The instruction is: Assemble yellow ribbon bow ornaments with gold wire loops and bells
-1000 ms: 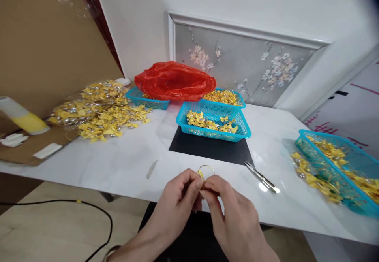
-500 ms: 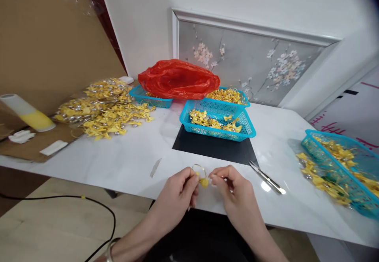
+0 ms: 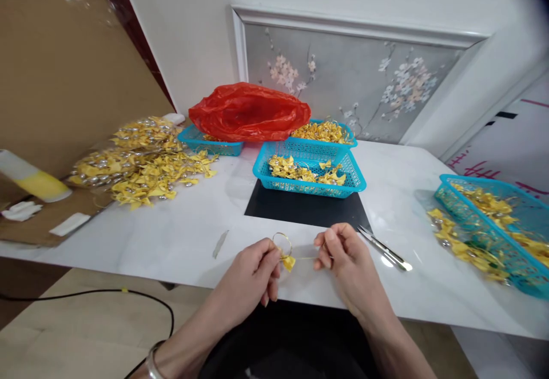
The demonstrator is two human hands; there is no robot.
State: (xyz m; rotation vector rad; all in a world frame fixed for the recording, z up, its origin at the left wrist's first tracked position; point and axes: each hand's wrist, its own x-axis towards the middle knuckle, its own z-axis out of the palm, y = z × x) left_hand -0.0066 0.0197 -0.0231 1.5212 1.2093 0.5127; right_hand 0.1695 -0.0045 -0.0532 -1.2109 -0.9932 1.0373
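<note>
text: none legible | pink marks on right board (image 3: 506,156): unreadable

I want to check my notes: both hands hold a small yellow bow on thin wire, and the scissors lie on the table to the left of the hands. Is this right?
Not quite. The head view shows the scissors lying to the right of the hands, beside the right hand. The rest holds: the left hand and right hand hold the yellow bow on thin wire over the table.
</note>
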